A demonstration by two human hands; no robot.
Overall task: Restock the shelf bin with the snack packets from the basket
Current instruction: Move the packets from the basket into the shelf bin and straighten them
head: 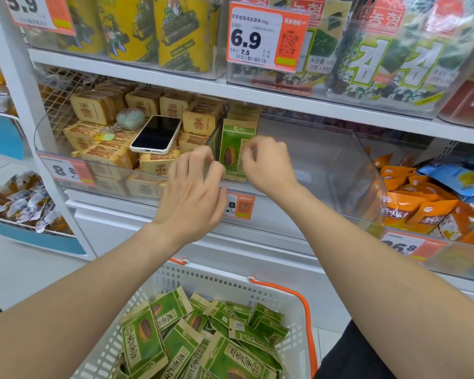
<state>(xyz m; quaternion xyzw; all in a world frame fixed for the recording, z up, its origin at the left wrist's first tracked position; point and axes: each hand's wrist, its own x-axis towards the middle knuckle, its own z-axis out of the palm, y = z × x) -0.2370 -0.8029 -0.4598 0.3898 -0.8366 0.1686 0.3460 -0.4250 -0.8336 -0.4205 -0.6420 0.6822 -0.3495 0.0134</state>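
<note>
A row of green-and-tan snack packets (pixel 234 149) stands upright at the left end of the clear shelf bin (pixel 367 176); the rest of the bin holds nothing. My right hand (pixel 268 165) pinches the front packet's upper right edge with curled fingers. My left hand (pixel 195 187) has its fingers curled at the same packet's left edge, by the bin's left wall. Below, between my forearms, the white basket (pixel 230 285) with orange handles holds several more of the green packets (pixel 197 337), lying loose in a heap.
The bin to the left holds tan packets (pixel 93 110) with a phone (pixel 156 135) and a keychain (pixel 130 119) lying on top. Orange and blue packets (pixel 422 209) fill the bin at right. The shelf above (pixel 285 97) overhangs the bins.
</note>
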